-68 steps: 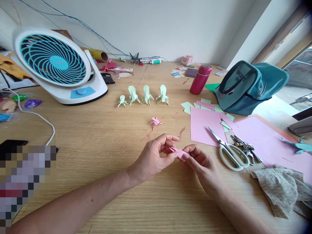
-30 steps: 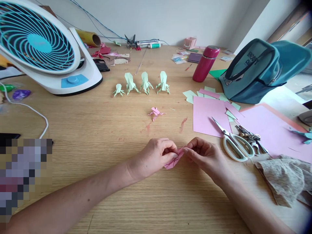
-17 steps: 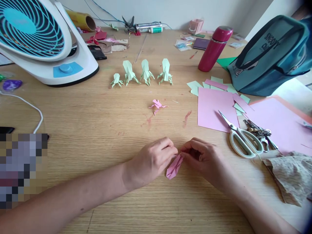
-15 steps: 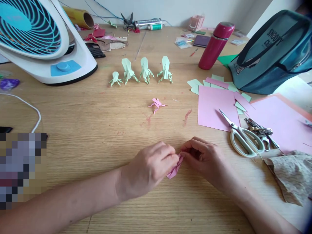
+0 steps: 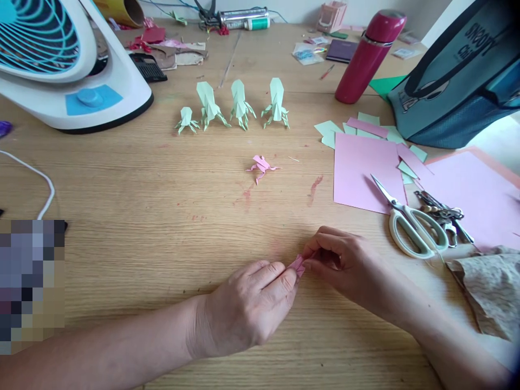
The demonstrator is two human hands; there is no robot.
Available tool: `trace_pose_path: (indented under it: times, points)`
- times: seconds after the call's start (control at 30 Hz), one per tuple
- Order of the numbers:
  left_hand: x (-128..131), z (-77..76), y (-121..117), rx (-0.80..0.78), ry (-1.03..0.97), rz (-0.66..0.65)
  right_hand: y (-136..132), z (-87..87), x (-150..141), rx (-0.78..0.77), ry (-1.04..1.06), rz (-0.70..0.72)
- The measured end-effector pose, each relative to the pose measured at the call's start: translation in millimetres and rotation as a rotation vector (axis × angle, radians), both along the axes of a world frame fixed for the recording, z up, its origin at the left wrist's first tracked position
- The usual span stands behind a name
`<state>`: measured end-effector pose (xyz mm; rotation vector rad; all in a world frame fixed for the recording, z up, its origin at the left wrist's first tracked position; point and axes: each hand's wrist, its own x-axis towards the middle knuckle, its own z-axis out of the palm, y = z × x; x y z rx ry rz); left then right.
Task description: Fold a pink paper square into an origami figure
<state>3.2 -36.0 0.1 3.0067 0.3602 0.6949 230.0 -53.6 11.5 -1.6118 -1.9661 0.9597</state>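
Between my hands is a small piece of folded pink paper, mostly covered by fingers. My left hand is closed over its near part, fingers pressed together. At its far right end, the thumb and forefinger of my right hand pinch the paper. A small pink origami figure with thin splayed legs lies on the table beyond my hands. Behind it stand several pale green origami figures in a row, the leftmost one smaller.
Right of my hands lie scissors, a bunch of keys, a pink paper sheet and a crumpled cloth. Farther back stand a magenta flask and a blue-green bag. A white fan occupies the back left.
My left hand has shifted down and turned, now covering more of the folded pink paper. My right hand keeps its pinch. The whole view has tilted slightly.
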Motion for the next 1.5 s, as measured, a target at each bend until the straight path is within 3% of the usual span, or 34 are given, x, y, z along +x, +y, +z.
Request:
trace_pose_path:
  times: [0.47,0.6,0.8,0.97,1.5]
  points:
    - [0,-1.4,0,0.05,0.04,-0.02,26,16.0,-2,-0.051,-0.325,0.197]
    - [-1,2.2,2,0.048,0.076,-0.034,52,24.9,2,-0.238,-0.366,0.364]
    - [-1,2.2,4,0.036,0.113,-0.044,77,33.8,4,-0.356,-0.34,0.515]
    - [-2,1.2,4,0.025,0.088,-0.068,68,42.1,-6,-0.299,-0.583,0.479]
    - [-2,1.8,4,0.003,0.061,-0.015,54,39.2,-19,-0.211,-0.751,0.455]
